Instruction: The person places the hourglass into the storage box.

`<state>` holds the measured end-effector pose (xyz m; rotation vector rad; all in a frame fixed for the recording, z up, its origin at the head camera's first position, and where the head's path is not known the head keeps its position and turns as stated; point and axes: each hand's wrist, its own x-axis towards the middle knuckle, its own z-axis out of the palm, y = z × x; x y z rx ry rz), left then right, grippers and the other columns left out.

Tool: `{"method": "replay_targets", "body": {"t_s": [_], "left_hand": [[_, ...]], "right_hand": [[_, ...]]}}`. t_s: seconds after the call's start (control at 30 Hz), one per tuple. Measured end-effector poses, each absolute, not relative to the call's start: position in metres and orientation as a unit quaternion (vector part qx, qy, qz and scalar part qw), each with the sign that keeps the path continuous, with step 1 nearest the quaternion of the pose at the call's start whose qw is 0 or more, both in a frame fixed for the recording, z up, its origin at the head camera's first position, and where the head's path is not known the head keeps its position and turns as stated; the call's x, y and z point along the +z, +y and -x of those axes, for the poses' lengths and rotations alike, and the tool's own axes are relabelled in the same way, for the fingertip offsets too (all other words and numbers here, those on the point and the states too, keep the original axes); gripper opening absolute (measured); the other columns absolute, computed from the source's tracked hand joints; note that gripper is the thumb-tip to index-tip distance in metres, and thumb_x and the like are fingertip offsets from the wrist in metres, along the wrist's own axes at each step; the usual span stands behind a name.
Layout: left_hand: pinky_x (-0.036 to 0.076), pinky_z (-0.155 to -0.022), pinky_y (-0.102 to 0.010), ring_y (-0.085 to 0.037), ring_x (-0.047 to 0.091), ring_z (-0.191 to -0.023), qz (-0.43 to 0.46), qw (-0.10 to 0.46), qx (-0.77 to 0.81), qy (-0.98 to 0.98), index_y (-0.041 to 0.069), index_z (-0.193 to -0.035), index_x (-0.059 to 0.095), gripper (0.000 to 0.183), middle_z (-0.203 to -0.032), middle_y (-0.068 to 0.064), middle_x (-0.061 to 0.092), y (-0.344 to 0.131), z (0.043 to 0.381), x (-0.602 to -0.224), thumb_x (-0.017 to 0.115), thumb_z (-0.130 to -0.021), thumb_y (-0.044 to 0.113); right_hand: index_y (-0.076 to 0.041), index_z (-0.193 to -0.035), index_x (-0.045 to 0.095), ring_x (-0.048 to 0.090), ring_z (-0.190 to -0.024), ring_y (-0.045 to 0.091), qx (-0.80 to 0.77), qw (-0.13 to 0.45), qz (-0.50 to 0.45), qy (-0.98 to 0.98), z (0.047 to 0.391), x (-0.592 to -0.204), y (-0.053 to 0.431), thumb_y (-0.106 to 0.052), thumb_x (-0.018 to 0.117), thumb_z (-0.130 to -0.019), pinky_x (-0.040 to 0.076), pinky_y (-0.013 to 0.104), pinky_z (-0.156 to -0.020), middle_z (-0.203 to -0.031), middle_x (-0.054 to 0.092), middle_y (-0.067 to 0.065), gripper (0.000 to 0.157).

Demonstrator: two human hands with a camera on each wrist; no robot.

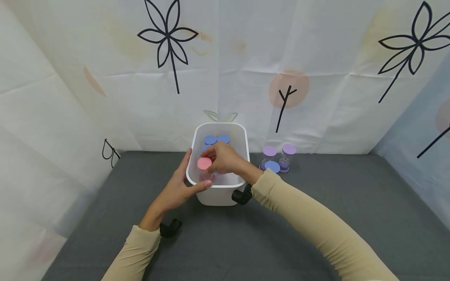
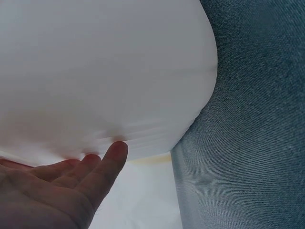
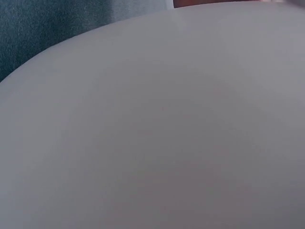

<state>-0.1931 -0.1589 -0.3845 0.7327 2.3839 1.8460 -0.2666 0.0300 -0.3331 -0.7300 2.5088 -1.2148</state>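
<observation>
A white plastic bin [image 1: 218,196] stands on the dark table. Inside its near left corner is a pink-capped sand timer [image 1: 204,163] with a clear body, which my right hand [image 1: 226,158] pinches between thumb and fingers. My left hand [image 1: 177,190] rests against the bin's left side, thumb over the front rim. In the left wrist view, the straight fingers [image 2: 106,169] touch the bin's outer wall [image 2: 119,71]. Several blue-capped timers [image 1: 223,139] sit farther back in the bin. Some pink lies partly hidden under my right hand. The right wrist view is mostly filled by the bin's wall [image 3: 152,119].
Right of the bin stand two purple-capped sand timers [image 1: 289,150] and a blue-capped one [image 1: 272,167]. A patterned white cloth [image 1: 246,93] hangs behind the grey tabletop [image 1: 316,195]. Black camera mounts [image 1: 171,228] sit at both wrists.
</observation>
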Motion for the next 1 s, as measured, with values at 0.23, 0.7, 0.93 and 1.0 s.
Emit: {"method": "replay_targets", "body": {"t_s": [0.23,0.7,0.93,1.0], "left_hand": [[0.053,-0.092,-0.038,-0.043,0.053,-0.127,-0.239,0.019,0.6,0.763,0.023,-0.164,-0.001,0.11,-0.159,-0.011,0.031,-0.159,0.193,-0.385,0.08,-0.09,0.026],[0.051,-0.096,-0.047,-0.044,0.05,-0.13,-0.252,0.018,0.619,0.744,0.026,-0.164,0.001,0.107,-0.158,-0.012,0.034,-0.157,0.197,-0.388,0.079,-0.091,0.022],[0.05,-0.097,-0.053,-0.043,0.048,-0.131,-0.259,0.012,0.618,0.742,0.028,-0.164,0.005,0.107,-0.158,-0.015,0.032,-0.157,0.198,-0.387,0.08,-0.089,0.02],[0.05,-0.097,-0.053,-0.041,0.048,-0.131,-0.259,0.009,0.615,0.744,0.029,-0.164,0.006,0.106,-0.158,-0.013,0.032,-0.157,0.199,-0.387,0.08,-0.089,0.02]], "right_hand": [[0.005,-0.129,0.066,0.066,-0.116,0.025,-0.435,0.11,0.256,0.856,0.265,-0.333,0.034,0.001,0.087,-0.077,0.049,0.033,-0.1,-0.124,0.07,0.015,0.056],[0.007,-0.132,0.063,0.064,-0.121,0.029,-0.55,0.082,0.259,0.79,0.25,-0.323,0.054,-0.002,0.085,-0.081,0.049,0.037,-0.101,-0.13,0.066,0.019,0.056],[0.011,-0.133,0.06,0.061,-0.124,0.034,-0.599,0.024,0.256,0.758,0.231,-0.312,0.091,0.004,0.081,-0.083,0.05,0.032,-0.098,-0.134,0.062,0.024,0.054],[0.011,-0.134,0.059,0.06,-0.125,0.035,-0.61,0.015,0.248,0.752,0.226,-0.311,0.105,0.006,0.079,-0.084,0.05,0.033,-0.098,-0.135,0.061,0.023,0.055]]}}
